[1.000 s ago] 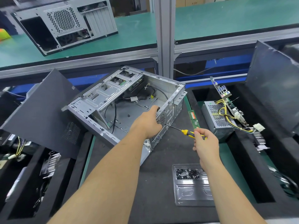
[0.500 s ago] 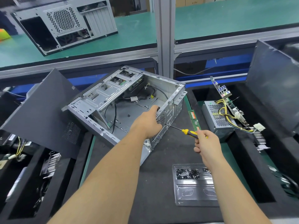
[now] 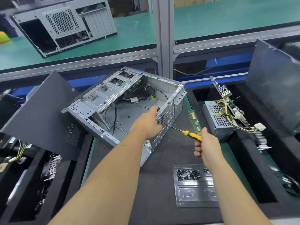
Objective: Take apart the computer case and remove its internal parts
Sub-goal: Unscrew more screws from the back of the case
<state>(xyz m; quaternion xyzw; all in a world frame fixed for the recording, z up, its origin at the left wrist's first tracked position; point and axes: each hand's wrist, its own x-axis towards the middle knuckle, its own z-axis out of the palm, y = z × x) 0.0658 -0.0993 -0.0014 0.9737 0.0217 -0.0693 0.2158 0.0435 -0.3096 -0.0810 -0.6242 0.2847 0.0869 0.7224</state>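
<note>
Head: left hand (image 3: 148, 122) grips case (image 3: 113, 101) rear wall; right hand (image 3: 206, 143) holds screwdriver (image 3: 190, 133).

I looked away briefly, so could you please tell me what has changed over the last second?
The right hand slid back along the screwdriver handle, its tip staying at the rear panel. The left hand kept gripping the computer case, which did not move.

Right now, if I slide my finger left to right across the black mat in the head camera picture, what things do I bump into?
Dark side panel → open computer case → yellow screwdriver → power supply box → motherboard.
</note>
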